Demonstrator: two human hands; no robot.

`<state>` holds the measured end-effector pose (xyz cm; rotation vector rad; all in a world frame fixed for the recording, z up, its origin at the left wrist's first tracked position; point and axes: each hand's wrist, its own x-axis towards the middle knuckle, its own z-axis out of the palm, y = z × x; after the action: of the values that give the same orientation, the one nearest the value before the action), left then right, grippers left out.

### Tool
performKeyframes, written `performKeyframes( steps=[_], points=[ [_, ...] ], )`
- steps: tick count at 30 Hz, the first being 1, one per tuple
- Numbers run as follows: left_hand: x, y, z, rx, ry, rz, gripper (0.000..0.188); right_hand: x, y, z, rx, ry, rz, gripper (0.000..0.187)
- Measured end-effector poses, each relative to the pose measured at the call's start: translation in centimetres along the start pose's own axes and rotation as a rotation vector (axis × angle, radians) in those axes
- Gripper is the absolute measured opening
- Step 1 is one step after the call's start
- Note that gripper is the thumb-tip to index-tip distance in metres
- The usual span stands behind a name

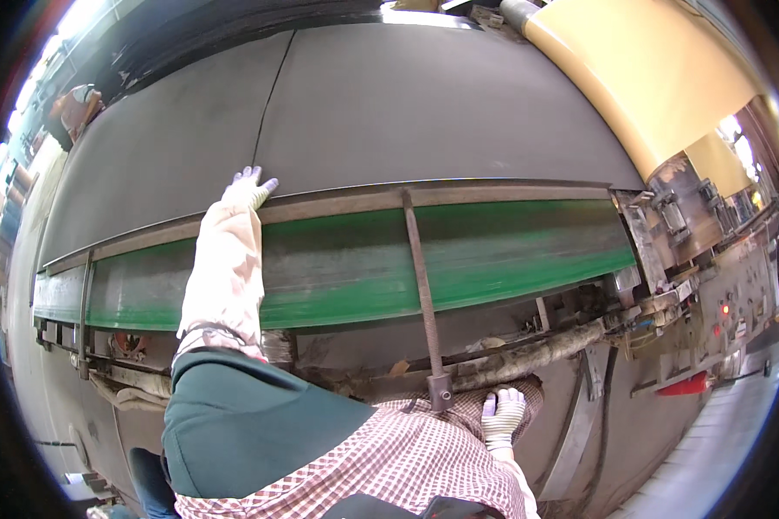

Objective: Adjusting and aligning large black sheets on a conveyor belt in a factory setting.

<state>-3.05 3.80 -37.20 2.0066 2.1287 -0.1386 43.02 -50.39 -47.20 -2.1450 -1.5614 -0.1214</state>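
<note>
Dark grey rubber sheet (363, 112) spread wide over the machine bed, filling the upper half of the view from nine o'clock round to two o'clock, with a thin seam (273, 95) running up from near the hand toward twelve o'clock. Left hand (249, 186), gloved in white with pale purple fingertips, stretched out flat at about eleven o'clock of centre, fingers spread and resting on the sheet's near edge just above the rusty steel rail (459, 197); holding nothing. Right hand (502, 413), same glove, low at five o'clock, palm down beside the grimy roller shaft (528, 355), fingers loosely together; probably braced there rather than gripping, though the fisheye bend makes that hard to settle. Below the rail, a green conveyor belt (459, 259) streaked as if in motion, crossed by a brown threaded rod (420, 277) dropping to a clamp at six o'clock. At two o'clock a large tan roll (649, 78); at three o'clock a control panel (736, 303) with a red lamp.

Risks as judged from here: long sleeve and leaning body directly over the belt, so loose cloth could catch; fingertips at the sheet's edge could get pinched against the rail if the sheet shifts; right hand close enough to the dirty shaft to be drawn in should it turn.
</note>
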Motion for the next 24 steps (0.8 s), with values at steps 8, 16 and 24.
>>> performKeyframes(
  steps=[8, 16, 24],
  points=[
    [-3.3, 13.6, 0.0, 0.033, 0.014, 0.152, 0.084, 0.2, 0.2, 0.2, 0.040, 0.026, -0.009, 0.016],
    [-5.1, 28.0, -0.4, -0.003, -0.046, 0.205, 0.086, 0.2, 0.9, 0.1, 0.086, 0.084, -0.044, 0.015],
    [-4.8, 41.1, 1.8, -0.051, -0.079, 0.273, 0.094, -0.4, 1.1, 0.0, 0.110, 0.076, -0.043, 0.019]
  ],
)
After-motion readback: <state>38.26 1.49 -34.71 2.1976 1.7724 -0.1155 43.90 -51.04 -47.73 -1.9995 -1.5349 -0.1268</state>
